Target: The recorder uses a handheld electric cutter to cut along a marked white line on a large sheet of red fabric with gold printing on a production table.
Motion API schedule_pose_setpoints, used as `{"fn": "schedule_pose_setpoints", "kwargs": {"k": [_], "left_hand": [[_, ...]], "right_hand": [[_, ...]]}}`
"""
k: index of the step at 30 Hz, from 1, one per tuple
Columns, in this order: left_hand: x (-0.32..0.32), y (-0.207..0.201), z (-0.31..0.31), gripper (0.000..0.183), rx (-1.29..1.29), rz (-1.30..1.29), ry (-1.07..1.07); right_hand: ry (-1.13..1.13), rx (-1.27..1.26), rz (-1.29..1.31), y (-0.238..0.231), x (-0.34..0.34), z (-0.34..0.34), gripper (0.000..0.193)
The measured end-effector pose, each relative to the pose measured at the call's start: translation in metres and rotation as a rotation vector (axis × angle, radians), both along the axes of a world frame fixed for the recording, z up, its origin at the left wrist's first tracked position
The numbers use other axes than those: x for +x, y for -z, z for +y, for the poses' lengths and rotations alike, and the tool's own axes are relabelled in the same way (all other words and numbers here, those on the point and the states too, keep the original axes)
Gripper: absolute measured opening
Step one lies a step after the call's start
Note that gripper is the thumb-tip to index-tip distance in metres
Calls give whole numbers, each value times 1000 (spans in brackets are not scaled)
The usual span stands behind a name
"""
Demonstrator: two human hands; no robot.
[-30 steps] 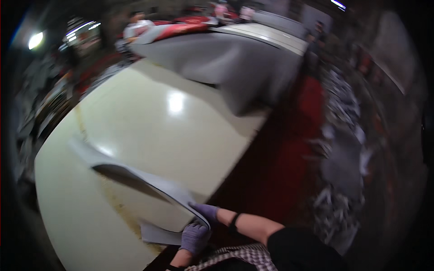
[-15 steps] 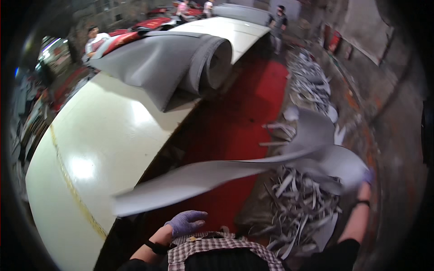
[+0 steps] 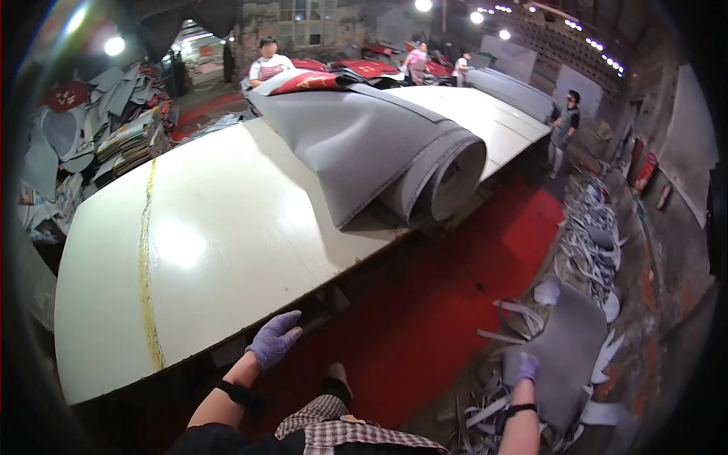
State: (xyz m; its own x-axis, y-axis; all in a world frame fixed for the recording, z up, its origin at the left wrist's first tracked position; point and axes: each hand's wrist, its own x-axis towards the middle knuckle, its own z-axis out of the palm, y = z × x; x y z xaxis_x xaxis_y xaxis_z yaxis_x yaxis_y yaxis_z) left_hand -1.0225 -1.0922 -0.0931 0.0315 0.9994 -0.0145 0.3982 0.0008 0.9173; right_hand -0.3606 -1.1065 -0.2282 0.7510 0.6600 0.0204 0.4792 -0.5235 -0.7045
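Observation:
My left hand (image 3: 274, 339), in a purple glove, is held just off the near edge of the white table (image 3: 220, 303). Its fingers are stretched and the thumb stands apart, with nothing in it. On the right, my gloved right hand (image 3: 527, 366) is over a grey sheet offcut (image 3: 569, 341); its fingers point away and are too small to read, and whether they touch the sheet cannot be told. That sheet lies spread on a heap of grey scrap strips (image 3: 485, 406). A big roll of grey material (image 3: 394, 159) rests across the table, partly unrolled.
Red floor covering (image 3: 455, 265) runs between table and scraps. More strips (image 3: 595, 235) trail along the right wall. One person (image 3: 267, 64) stands behind the roll, another (image 3: 565, 129) at the far right corner. Stacked offcuts (image 3: 121, 144) fill the left back.
The long grey sheet, in the air and stretching leftward before, now lies on the scrap heap. My right hand has come inward, my left hand up and left. The view has tilted up and turned left.

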Motion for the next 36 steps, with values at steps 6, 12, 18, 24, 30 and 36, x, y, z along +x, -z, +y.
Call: {"fn": "schedule_pose_setpoints", "kwargs": {"k": [6, 12, 18, 24, 30, 36], "left_hand": [[-21, 21, 96, 45, 74, -9, -220], [23, 14, 221, 48, 162, -224, -334], [131, -51, 384, 55, 384, -231, -118], [234, -96, 508, 65, 673, 359, -64], [323, -86, 577, 67, 521, 393, -35], [335, -56, 564, 63, 418, 470, -158]], "right_hand": [[-592, 488, 293, -152, -178, 257, 32], [-644, 587, 146, -203, -114, 449, 30], [-507, 581, 455, -217, 87, 653, 68], [-496, 372, 342, -232, 156, 849, 84], [-702, -192, 323, -157, 134, 985, 84], [-885, -260, 992, -167, -2, 947, 64]]}}
